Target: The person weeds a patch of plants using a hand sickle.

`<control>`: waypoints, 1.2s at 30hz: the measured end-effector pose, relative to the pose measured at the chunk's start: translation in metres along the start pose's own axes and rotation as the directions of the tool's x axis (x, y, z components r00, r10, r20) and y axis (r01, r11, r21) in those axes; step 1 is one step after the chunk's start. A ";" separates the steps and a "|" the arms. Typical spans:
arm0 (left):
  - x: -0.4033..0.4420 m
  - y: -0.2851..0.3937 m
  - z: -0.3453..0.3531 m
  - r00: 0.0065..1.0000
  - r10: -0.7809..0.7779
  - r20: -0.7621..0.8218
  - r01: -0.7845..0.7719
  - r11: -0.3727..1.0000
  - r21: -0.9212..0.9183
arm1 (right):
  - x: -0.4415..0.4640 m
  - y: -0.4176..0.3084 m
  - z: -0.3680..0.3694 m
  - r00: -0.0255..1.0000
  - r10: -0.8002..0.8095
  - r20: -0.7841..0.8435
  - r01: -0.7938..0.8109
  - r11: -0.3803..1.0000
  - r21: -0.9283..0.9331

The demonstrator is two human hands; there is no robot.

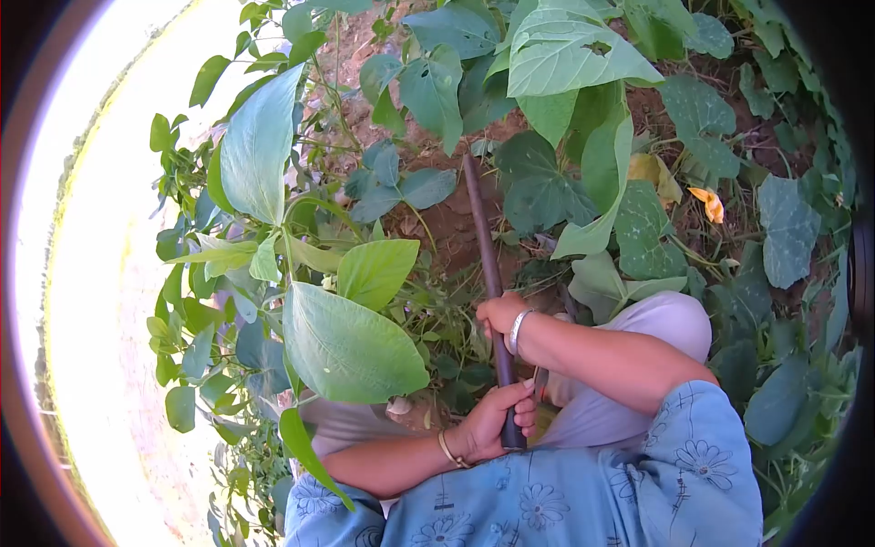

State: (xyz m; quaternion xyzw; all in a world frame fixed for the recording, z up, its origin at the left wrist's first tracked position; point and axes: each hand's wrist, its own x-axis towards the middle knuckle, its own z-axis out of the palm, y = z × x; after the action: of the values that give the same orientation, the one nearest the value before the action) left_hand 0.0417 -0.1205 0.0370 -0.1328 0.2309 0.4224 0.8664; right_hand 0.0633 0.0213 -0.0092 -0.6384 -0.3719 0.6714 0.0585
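A long dark pole [486, 232] runs from my lap up to the soil among the plants. Around its near end, close to my blue flowered shirt [538, 501], my left hand [497, 417] is closed, with a thin bangle at the wrist. My right hand [504, 314], wearing a silver bangle, grips the same pole a little farther up. The pole's far end meets soil and leaves, and I cannot make out a tool head there. My knees, in pale trousers [670, 324], are bent on either side of it.
Big green leaves [351, 342] rise close to the camera on the left. Broad vine leaves [647, 232] and an orange blossom [708, 204] spread on the right. Brown soil [447, 214] shows between the stems. Bright, washed-out ground lies at far left.
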 end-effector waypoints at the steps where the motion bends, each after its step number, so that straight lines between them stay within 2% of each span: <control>1: -0.007 0.001 0.006 1.000 -0.001 -0.002 0.001 1.000 -0.007 | -0.008 -0.006 0.001 1.000 0.006 0.001 -0.006 1.000 -0.003; 3: -0.015 0.010 0.017 0.997 0.079 0.012 -0.080 0.996 0.046 | -0.023 -0.024 0.004 0.989 -0.143 0.038 0.133 0.970 0.202; 4: -0.013 0.015 0.017 0.997 0.077 0.009 -0.077 0.996 0.040 | -0.028 -0.033 0.005 0.975 -0.216 0.049 0.200 0.953 0.229; 5: -0.010 0.022 0.016 0.989 0.147 -0.003 -0.146 0.980 0.134 | -0.029 -0.042 0.006 0.954 -0.293 0.058 0.269 0.929 0.255; 6: -0.007 0.030 0.015 0.975 0.221 -0.007 -0.213 0.950 0.228 | -0.026 -0.051 0.007 0.955 -0.291 0.060 0.268 0.931 0.249; 7: 0.000 0.039 0.013 0.961 0.274 -0.040 -0.250 0.920 0.302 | -0.023 -0.059 0.008 0.915 -0.404 0.021 0.392 0.898 0.201; 8: 0.008 0.048 0.011 0.960 0.278 -0.040 -0.254 0.920 0.298 | -0.020 -0.066 0.010 0.858 -0.513 -0.010 0.508 0.848 0.149; 9: 0.018 0.055 0.007 0.943 0.325 -0.076 -0.271 0.877 0.397 | -0.014 -0.070 0.011 0.858 -0.513 -0.006 0.508 0.848 0.148; 10: 0.027 0.059 0.001 0.922 0.372 -0.107 -0.276 0.825 0.494 | -0.005 -0.070 0.010 0.850 -0.526 -0.022 0.526 0.847 0.073; 11: 0.036 0.060 -0.007 0.929 0.336 -0.153 -0.229 0.848 0.477 | 0.005 -0.067 0.010 0.841 -0.539 -0.040 0.539 0.842 -0.004; 12: 0.040 0.058 -0.014 0.930 0.335 -0.153 -0.227 0.849 0.476 | 0.014 -0.059 0.012 0.842 -0.538 -0.041 0.538 0.843 -0.005; 14: 0.041 0.043 -0.026 0.945 0.171 -0.280 -0.082 0.949 0.303 | 0.034 -0.030 0.017 0.931 -0.359 -0.062 0.343 0.922 -0.181; 15: 0.039 0.034 -0.029 0.945 0.171 -0.280 -0.082 0.949 0.304 | 0.050 -0.010 0.016 0.977 -0.213 -0.016 0.202 0.943 -0.263; 16: 0.037 0.024 -0.033 0.956 0.076 -0.284 -0.017 0.979 0.203 | 0.049 0.001 0.015 0.998 -0.061 0.017 0.063 0.936 -0.345; 17: 0.035 0.016 -0.036 0.959 -0.021 -0.281 0.052 0.993 0.103 | 0.047 0.012 0.013 0.997 -0.053 -0.050 0.033 0.936 -0.349; 18: 0.031 0.012 -0.040 0.958 -0.024 -0.286 0.057 0.993 0.107 | 0.036 0.017 0.011 0.992 -0.042 -0.118 -0.002 0.935 -0.353; 19: 0.028 0.007 -0.043 0.966 -0.063 -0.252 0.088 0.992 0.090 | 0.036 0.025 0.009 0.992 -0.040 -0.117 -0.004 0.935 -0.354; 21: 0.022 0.005 -0.043 0.975 -0.093 -0.201 0.110 0.991 0.076 | 0.038 0.034 0.006 0.988 -0.022 -0.153 -0.007 0.983 -0.186; 25: 0.017 -0.006 -0.035 0.984 -0.081 -0.160 0.092 0.994 0.062 | 0.026 0.038 0.005 0.993 -0.065 -0.100 0.050 0.988 -0.146; 28: 0.011 -0.013 -0.018 0.993 -0.065 -0.100 0.067 0.997 0.022 | 0.004 0.025 0.004 0.996 -0.022 -0.089 0.007 0.987 -0.159; 31: 0.002 -0.006 0.002 0.996 -0.040 -0.074 0.040 0.999 -0.011 | -0.017 -0.003 0.002 0.999 -0.036 0.002 0.036 0.999 0.006; 33: -0.002 0.005 0.013 0.996 0.077 -0.051 -0.072 0.994 0.083 | -0.018 -0.021 0.003 0.988 -0.140 0.059 0.133 0.985 0.110; 34: -0.001 0.011 0.012 0.996 0.075 -0.052 -0.070 0.994 0.080 | -0.024 -0.033 0.004 0.970 -0.234 0.067 0.223 0.964 0.145; 35: 0.002 0.018 0.011 0.987 0.160 -0.008 -0.155 0.970 0.189 | -0.032 -0.046 0.005 0.942 -0.327 0.071 0.310 0.933 0.181; 36: 0.005 0.024 0.012 0.970 0.240 0.044 -0.242 0.925 0.293 | -0.035 -0.056 0.005 0.943 -0.326 0.072 0.309 0.934 0.181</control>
State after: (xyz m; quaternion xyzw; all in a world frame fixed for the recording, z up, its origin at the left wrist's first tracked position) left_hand 0.0286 -0.0969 0.0439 0.0295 0.3028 0.4866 0.8190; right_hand 0.0428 0.0399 0.0509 -0.5280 -0.4149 0.7133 0.2007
